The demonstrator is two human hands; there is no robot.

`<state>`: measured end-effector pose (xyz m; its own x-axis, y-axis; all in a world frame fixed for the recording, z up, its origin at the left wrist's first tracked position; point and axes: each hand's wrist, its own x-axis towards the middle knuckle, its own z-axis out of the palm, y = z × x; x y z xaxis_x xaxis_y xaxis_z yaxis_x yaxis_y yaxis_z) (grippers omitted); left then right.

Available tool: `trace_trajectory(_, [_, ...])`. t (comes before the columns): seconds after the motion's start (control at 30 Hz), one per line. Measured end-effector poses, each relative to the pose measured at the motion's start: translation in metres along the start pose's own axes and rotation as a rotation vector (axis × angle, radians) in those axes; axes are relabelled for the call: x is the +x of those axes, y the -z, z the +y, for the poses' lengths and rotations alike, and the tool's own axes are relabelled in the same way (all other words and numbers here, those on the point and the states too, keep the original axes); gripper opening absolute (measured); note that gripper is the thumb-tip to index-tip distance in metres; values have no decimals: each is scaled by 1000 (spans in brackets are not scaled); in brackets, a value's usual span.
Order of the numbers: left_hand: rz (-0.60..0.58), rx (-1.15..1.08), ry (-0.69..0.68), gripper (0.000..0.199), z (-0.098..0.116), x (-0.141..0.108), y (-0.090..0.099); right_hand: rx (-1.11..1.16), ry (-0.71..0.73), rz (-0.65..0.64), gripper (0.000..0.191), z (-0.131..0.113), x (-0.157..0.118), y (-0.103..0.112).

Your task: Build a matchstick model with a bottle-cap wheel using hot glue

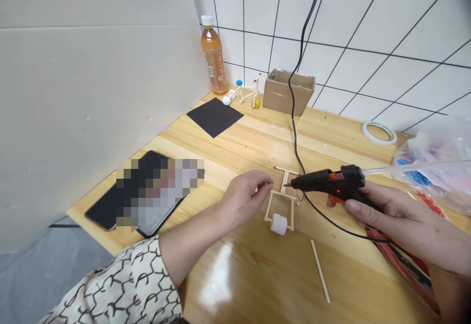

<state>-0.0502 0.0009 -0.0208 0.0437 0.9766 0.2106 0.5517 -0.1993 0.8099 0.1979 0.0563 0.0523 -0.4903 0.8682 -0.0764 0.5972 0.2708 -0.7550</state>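
Note:
My left hand (245,199) rests on the wooden table (257,280), its curled fingertips at the top of a small frame of pale sticks (281,200). Whether those fingers pinch anything is hidden. A white cylindrical wheel (278,224) sits at the frame's near end. A red-tipped matchstick (285,169) lies at the frame's far end. My right hand (382,211) grips a black hot glue gun (327,181) with an orange trigger, its nozzle just above the frame. A loose stick (320,271) lies nearer me.
A black cord (294,98) crosses the table behind the frame. Further back are a small stick model on wheels (241,93), an orange drink bottle (213,56), a cardboard box (289,92) and a black square sheet (214,116). A tape roll (379,132) and plastic bag (430,162) lie right.

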Motion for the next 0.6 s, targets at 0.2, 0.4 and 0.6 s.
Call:
trace_trajectory(0.2, [-62, 98, 60, 16, -5, 4, -5, 16, -3, -219, 40, 5, -2, -1])
trace_trajectory(0.4, [-65, 109, 56, 14, -4, 5, -7, 11, 11, -197, 38, 8, -4, -7])
trace_trajectory(0.6, [-90, 140, 82, 13, -2, 8, -9, -78, 10, -189, 40, 12, -7, -5])
